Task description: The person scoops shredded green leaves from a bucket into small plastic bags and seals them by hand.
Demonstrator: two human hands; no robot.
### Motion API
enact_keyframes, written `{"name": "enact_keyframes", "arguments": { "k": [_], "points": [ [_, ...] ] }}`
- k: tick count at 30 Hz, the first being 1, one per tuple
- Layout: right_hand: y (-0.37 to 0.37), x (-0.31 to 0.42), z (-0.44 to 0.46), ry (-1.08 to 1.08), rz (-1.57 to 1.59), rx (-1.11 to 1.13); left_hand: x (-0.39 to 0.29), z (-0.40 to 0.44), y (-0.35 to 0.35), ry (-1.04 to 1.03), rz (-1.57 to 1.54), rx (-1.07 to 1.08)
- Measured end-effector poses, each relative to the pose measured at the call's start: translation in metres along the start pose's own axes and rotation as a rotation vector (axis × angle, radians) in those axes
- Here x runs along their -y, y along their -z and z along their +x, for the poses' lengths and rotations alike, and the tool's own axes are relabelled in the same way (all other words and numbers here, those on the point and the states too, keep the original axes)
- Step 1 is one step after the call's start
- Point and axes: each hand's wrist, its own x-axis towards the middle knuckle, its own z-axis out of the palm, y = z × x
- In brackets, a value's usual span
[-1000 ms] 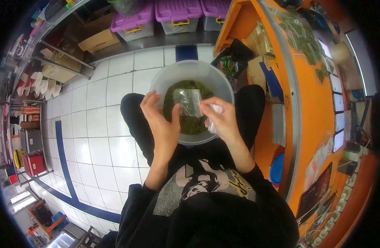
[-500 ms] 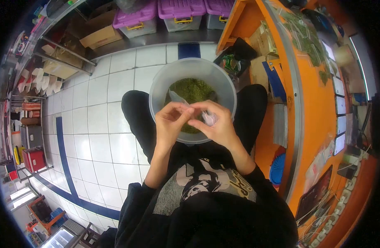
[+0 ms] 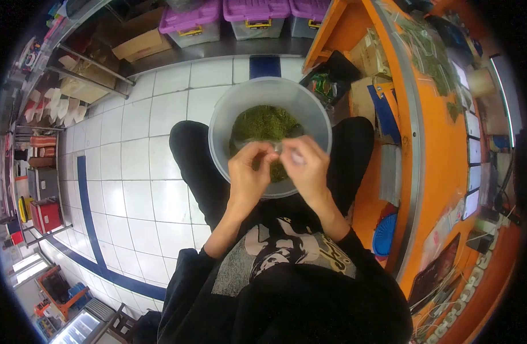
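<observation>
Both my hands are over a translucent plastic tub with loose dried green herb inside. My left hand pinches a small clear plastic bag between thumb and forefinger. Opposite it, my right hand has its fingers closed on the same bag and is smeared by motion. Little of the bag shows between the fingertips. The tub sits between my knees, and dark shapes in the herb near its middle are hard to make out.
Grey bins with purple lids line the far shelf. An orange counter runs along my right, bearing filled clear packets. Below it are a blue basket and cardboard. Metal racks stand left on white tiles.
My hands have shifted slightly and the right one has turned, blurring. The bag part that stuck up beside my left fingers is now lower and hardly visible.
</observation>
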Motion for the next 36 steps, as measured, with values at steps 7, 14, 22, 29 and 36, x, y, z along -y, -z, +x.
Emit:
{"name": "enact_keyframes", "arguments": {
  "k": [7, 14, 22, 29, 36],
  "points": [
    [-0.01, -0.006, 0.015, 0.111, -0.072, -0.024, 0.0, 0.02, -0.004, -0.052, 0.022, -0.137],
    [-0.003, -0.029, 0.05, 0.238, -0.158, 0.32, -0.014, 0.05, 0.008, -0.123, 0.052, -0.073],
    [0.001, -0.022, 0.076, 0.09, -0.034, 0.577, -0.011, 0.06, 0.041, -0.559, 0.656, 0.305],
    [-0.03, -0.08, 0.076, 0.108, -0.554, 1.167, 0.007, 0.058, 0.074, -0.351, 0.142, -0.094],
    [-0.074, -0.095, 0.041, 0.59, -0.942, 1.555, 0.005, 0.039, 0.1, -0.341, -0.019, -0.124]
  ]
}}
